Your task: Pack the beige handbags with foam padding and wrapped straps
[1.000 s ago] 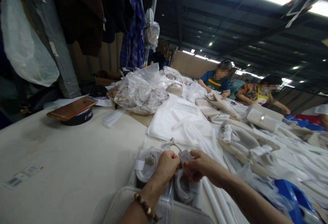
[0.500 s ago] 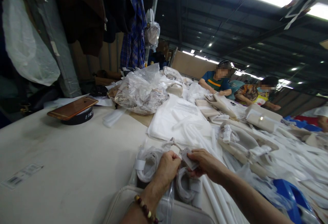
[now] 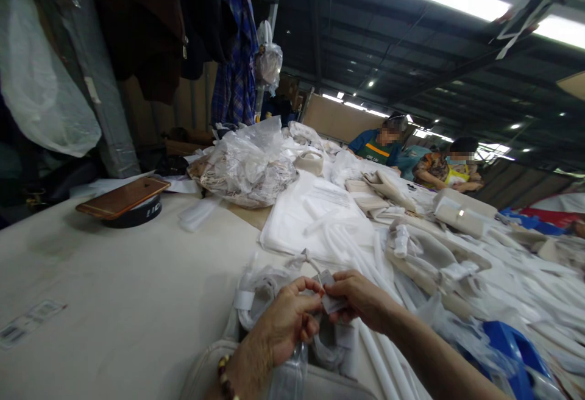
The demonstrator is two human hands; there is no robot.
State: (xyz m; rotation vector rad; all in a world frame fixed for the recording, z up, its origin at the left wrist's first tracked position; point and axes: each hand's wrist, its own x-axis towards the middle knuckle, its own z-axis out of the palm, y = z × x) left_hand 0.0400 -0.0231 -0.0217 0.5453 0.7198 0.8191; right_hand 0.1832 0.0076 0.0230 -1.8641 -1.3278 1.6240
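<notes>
A pale hang tag [image 3: 333, 297] on a light cord is between my hands, above a cream bag [image 3: 331, 383]. My right hand [image 3: 363, 297] is closed, pinching the tag between thumb and fingers. At the tag's left edge, the thumb and index finger of my left hand [image 3: 289, 317] come together in a pinch; its other fingers are curled. The cord loops up behind the fingertips. Wrapped strap coils [image 3: 260, 293] rest on the bag beside my left hand, and another coil [image 3: 329, 351] lies partly hidden under my hands. Clear plastic covers part of the bag.
Left on the table are a phone [image 3: 121, 197] on a black roll [image 3: 132, 212]. Beyond my hands lie white sheets [image 3: 292, 217], white tubes [image 3: 379, 351], a heap of clear plastic bags [image 3: 249, 171] and more cream bags [image 3: 464, 211]. A blue object [image 3: 514, 351] sits right. Two co-workers [image 3: 377, 147] stand across.
My left hand has turned and its fingers have opened out from a tighter fist, with the fingertips now at the tag's edge. My right hand and the tag have shifted slightly left.
</notes>
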